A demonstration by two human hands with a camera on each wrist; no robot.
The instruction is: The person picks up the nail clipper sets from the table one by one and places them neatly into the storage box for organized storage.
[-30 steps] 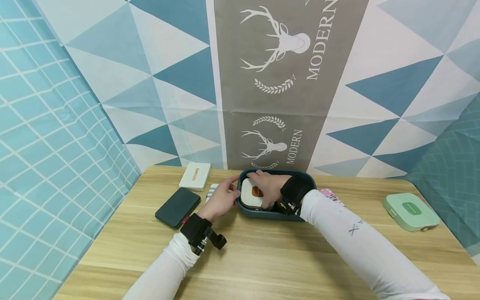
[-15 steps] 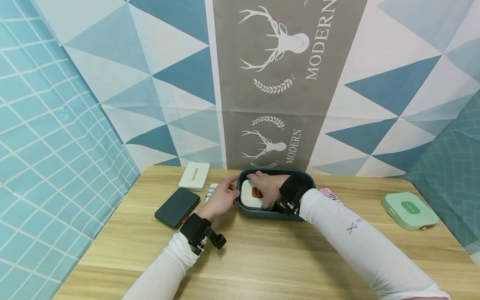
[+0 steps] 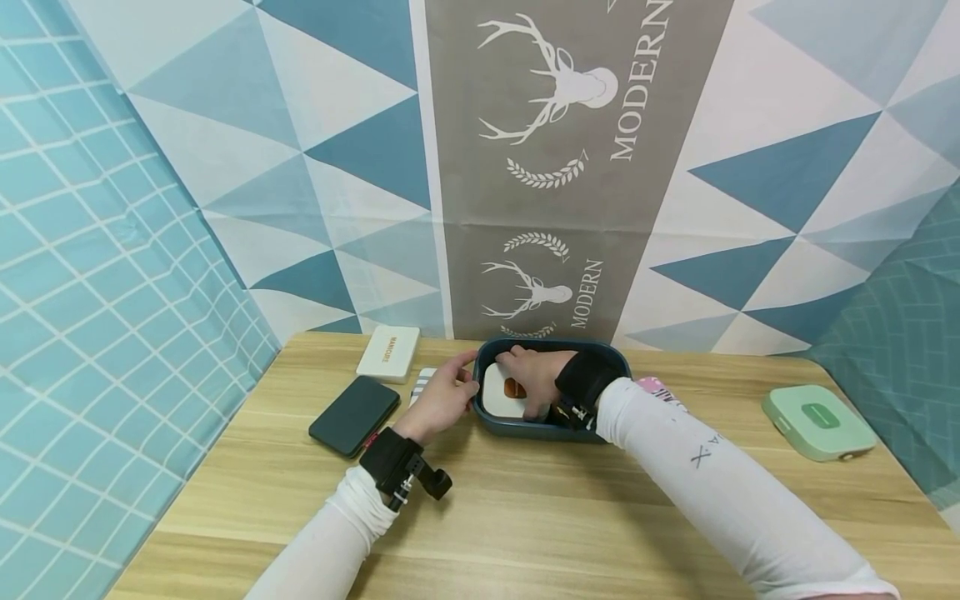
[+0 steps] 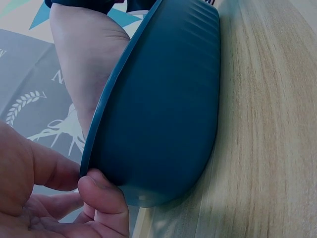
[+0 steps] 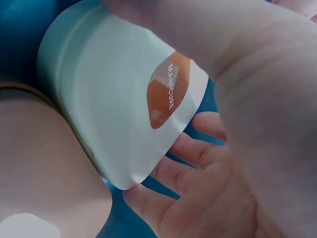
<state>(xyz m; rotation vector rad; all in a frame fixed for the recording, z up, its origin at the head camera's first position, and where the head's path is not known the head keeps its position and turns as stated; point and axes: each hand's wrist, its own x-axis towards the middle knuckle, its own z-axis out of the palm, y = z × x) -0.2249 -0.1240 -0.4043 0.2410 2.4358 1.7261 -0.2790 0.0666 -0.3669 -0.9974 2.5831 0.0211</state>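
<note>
A dark blue bin (image 3: 510,430) stands at the back of the table, its outer wall (image 4: 158,104) filling much of the left wrist view. At its left end my left hand (image 3: 442,400) pinches the rim between thumb and fingers. Inside the bin my right hand (image 3: 536,379) grips a white rounded case (image 3: 498,396), thumb on one side and fingers on the other. The case carries an orange label (image 5: 168,91) reading "MANICURE". Beside it in the bin lies a brownish rounded item (image 5: 44,158), mostly hidden by the right hand and wrist in the head view.
Left on the wooden table (image 3: 480,525) lie a flat white "MANICURE" box (image 3: 389,353), a black case (image 3: 355,416) and a striped item (image 3: 422,382) partly behind the left hand. A pink item (image 3: 658,387) shows behind the right sleeve. A green case (image 3: 819,422) sits far right.
The right hand and the white case have shifted very slightly down within the bin. My left hand stays at the rim.
</note>
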